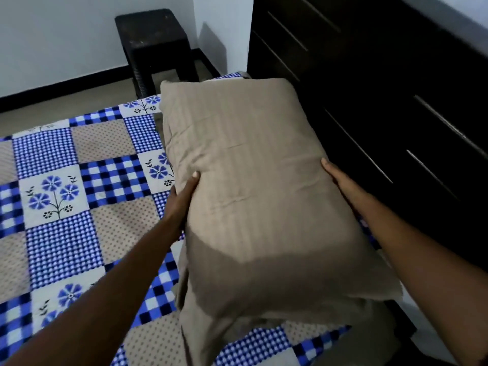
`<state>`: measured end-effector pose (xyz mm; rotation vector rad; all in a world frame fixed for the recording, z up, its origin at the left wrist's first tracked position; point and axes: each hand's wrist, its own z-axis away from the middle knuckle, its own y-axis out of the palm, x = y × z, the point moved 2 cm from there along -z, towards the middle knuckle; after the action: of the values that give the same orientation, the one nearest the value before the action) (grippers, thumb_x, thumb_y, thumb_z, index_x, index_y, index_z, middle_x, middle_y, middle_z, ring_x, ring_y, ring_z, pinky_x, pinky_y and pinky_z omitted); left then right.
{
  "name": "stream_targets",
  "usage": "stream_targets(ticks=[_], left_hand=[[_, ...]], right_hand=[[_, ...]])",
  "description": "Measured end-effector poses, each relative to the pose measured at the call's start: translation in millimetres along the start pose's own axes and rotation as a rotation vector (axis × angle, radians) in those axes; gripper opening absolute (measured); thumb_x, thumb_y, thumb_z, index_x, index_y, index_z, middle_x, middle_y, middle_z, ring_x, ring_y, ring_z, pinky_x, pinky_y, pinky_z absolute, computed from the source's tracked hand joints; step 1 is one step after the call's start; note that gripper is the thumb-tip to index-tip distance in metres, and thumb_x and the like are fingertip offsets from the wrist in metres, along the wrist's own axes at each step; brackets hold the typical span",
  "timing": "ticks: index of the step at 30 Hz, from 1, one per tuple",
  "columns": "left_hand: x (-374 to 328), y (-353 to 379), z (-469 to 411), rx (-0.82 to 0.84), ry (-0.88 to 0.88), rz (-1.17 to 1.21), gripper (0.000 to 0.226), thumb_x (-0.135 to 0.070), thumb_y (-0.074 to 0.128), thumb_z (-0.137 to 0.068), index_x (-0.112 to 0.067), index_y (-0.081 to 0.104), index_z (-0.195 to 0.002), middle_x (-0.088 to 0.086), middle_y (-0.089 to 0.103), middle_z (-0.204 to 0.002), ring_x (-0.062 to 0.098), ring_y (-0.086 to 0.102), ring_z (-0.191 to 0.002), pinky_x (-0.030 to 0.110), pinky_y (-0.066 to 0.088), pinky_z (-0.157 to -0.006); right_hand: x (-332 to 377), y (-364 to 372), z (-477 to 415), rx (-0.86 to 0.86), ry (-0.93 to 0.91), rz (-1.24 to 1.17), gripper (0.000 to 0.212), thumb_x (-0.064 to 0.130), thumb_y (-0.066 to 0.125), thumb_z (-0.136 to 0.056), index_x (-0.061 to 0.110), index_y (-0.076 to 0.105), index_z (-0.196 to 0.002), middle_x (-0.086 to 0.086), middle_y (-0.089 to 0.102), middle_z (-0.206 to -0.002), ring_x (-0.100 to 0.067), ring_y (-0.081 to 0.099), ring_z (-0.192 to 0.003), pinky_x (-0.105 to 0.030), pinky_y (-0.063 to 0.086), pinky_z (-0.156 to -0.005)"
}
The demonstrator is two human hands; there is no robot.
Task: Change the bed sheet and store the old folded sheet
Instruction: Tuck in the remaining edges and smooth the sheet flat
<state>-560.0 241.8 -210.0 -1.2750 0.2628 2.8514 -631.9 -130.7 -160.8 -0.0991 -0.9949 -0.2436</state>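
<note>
A beige pillow (253, 186) in a faintly striped case is held over the head end of the bed. My left hand (182, 199) grips its left edge, thumb on top and fingers underneath. My right hand (340, 178) grips its right edge, fingers mostly hidden behind the pillow. A bed sheet (79, 202) with blue checks, dotted beige squares and blue flowers covers the mattress, lying flat. A second beige pillow or cloth (200, 336) shows beneath the held pillow.
A dark wooden headboard (383, 88) with metal strips rises right of the pillow. A dark stool (153, 46) stands on the floor beyond the bed by the white wall. Beige floor (52, 112) runs along the bed's far side.
</note>
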Motion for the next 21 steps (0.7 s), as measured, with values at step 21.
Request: stream_targets(ticks=[21], left_hand=[[-146.7,81.8,-21.7,-0.131,0.327,0.301,0.038,-0.034,0.040,-0.104,-0.023,0.076,-0.099,-0.003,0.076,-0.089,0.013,0.072,-0.086,0.029,0.060,-0.067]], right_hand=[[188.0,-2.0,-148.4,0.189,-0.271,0.005,0.089,0.057,0.089,-0.058,0.011,0.064,-0.131,-0.005,0.069,-0.126,-0.022,0.066,-0.118,-0.040,0.049,-0.105]])
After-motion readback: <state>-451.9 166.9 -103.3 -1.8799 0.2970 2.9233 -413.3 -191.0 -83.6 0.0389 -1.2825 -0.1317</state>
